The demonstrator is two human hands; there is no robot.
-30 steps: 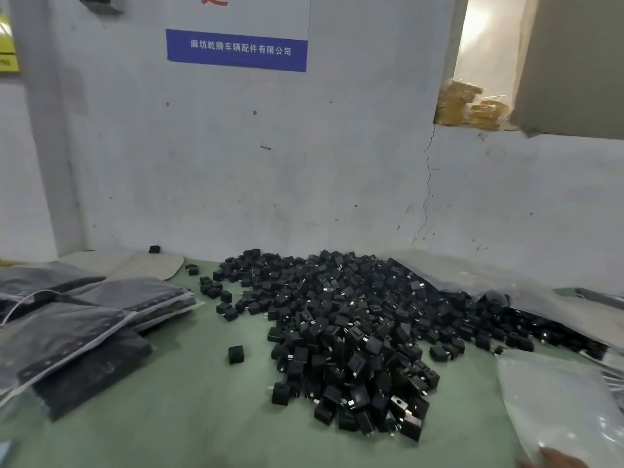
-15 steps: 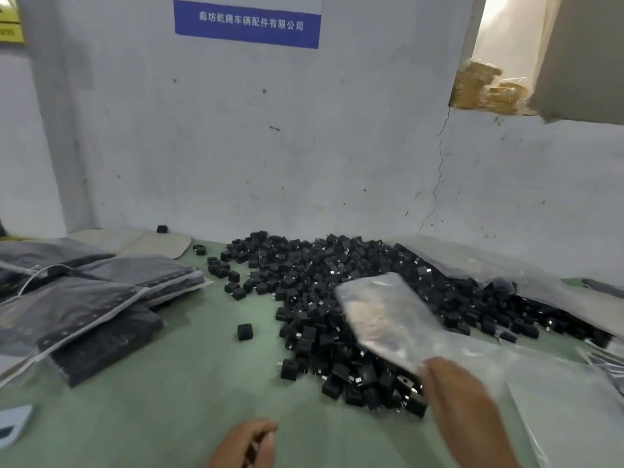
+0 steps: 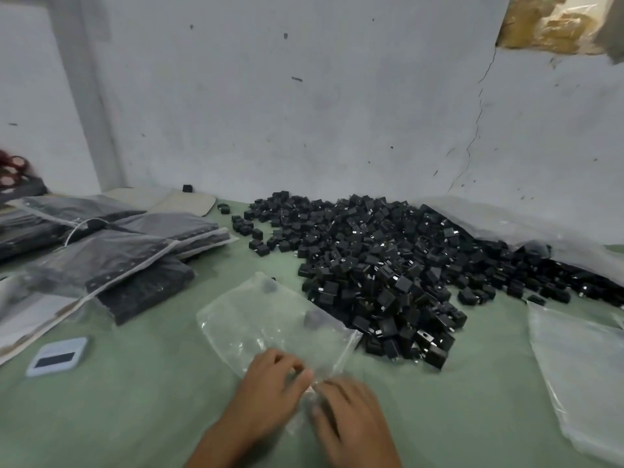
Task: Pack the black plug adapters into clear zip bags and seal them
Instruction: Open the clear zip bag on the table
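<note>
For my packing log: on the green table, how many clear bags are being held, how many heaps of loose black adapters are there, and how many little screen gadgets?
clear bag, held by left hand and right hand: 1
adapter heap: 1
screen gadget: 1
Total: 3

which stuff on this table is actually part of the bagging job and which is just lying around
Part of the job:
- clear zip bag, both hands at its near edge: left hand, right hand
- pile of black plug adapters
- spare clear bags
- filled bags

Just lying about:
- small grey device
- tape rolls
</note>
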